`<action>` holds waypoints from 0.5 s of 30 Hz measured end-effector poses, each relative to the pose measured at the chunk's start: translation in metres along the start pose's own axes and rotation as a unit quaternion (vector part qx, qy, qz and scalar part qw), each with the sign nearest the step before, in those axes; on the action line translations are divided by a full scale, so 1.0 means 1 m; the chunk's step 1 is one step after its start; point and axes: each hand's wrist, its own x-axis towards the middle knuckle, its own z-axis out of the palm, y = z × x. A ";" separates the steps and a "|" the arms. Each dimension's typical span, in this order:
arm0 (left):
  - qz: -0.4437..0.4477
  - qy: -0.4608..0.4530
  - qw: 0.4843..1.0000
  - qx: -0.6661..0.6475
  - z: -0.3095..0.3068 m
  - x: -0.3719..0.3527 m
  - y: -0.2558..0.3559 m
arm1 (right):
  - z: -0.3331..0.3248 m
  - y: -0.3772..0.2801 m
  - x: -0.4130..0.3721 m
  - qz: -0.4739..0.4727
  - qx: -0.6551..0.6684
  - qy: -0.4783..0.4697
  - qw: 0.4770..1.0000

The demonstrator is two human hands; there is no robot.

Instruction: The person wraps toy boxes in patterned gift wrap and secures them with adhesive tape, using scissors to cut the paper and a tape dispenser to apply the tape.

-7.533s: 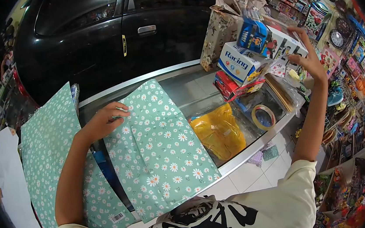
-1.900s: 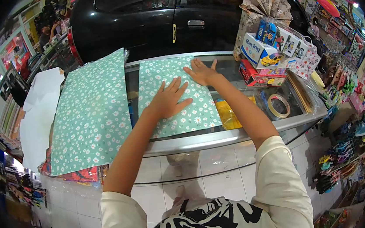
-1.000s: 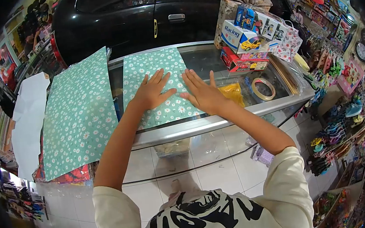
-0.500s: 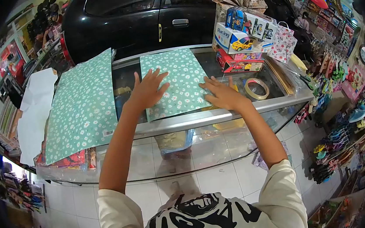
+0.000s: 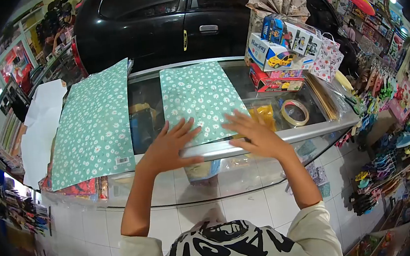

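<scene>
A piece of green wrapping paper with white daisies (image 5: 197, 96) lies on the glass counter in front of me. My left hand (image 5: 169, 143) is at its lower left corner, palm down with fingers spread. At the lower right edge is my right hand (image 5: 255, 133), its fingers also apart and resting on or just over the paper. Neither hand grips anything. Further left, a larger sheet of the same daisy paper (image 5: 93, 124) with a barcode label lies over other flat goods.
A roll of tape (image 5: 295, 113) lies right of the paper, near scissors (image 5: 347, 97). Boxed toy cars (image 5: 279, 54) are stacked at the back right. White paper (image 5: 41, 124) lies far left. The counter's metal front edge (image 5: 217, 150) runs below my hands; a black car (image 5: 156, 31) stands behind.
Both hands have slid down toward the front edge of the smaller paper. The left hand has left its upper part. The view has shifted slightly.
</scene>
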 end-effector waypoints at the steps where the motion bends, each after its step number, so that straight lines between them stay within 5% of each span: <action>1: -0.005 -0.010 1.000 -0.012 0.007 -0.003 0.000 | 0.004 0.001 -0.002 -0.001 -0.016 -0.016 1.000; 6: -0.025 -0.011 0.999 -0.024 0.004 -0.002 0.000 | -0.024 0.006 -0.019 0.035 0.048 0.100 0.993; 10: -0.033 -0.008 0.999 -0.039 0.002 -0.001 0.003 | -0.055 0.037 -0.070 0.218 -0.046 0.190 0.956; 15: -0.021 0.083 0.996 -0.039 -0.001 -0.001 0.008 | -0.057 0.053 -0.105 0.299 -0.066 0.110 0.946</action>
